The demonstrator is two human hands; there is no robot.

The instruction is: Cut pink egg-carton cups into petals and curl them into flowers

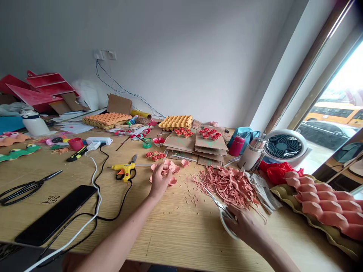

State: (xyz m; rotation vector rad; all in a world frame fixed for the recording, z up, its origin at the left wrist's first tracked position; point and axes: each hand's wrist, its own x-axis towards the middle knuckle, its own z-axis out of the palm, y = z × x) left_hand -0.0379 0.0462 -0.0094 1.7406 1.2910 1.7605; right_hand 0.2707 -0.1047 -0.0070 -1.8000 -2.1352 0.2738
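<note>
My left hand (pixel 159 182) reaches forward over the wooden table (pixel 176 234) and closes its fingers on a pink cut-out cup (pixel 165 169) among several pink cups (pixel 172 172). My right hand (pixel 246 226) grips white-handled scissors (pixel 224 211), blades pointing toward a heap of pink egg-carton scraps (pixel 227 185). A pink egg tray (pixel 323 204) lies at the right edge.
A yellow glue gun (pixel 123 170) lies left of the cups, black scissors (pixel 25 187) and a black phone (pixel 56 213) with cables further left. Cardboard sheets with red cups (pixel 198 141), egg trays (pixel 176 121), a flask (pixel 252 153) and a small fan (pixel 283 146) stand behind.
</note>
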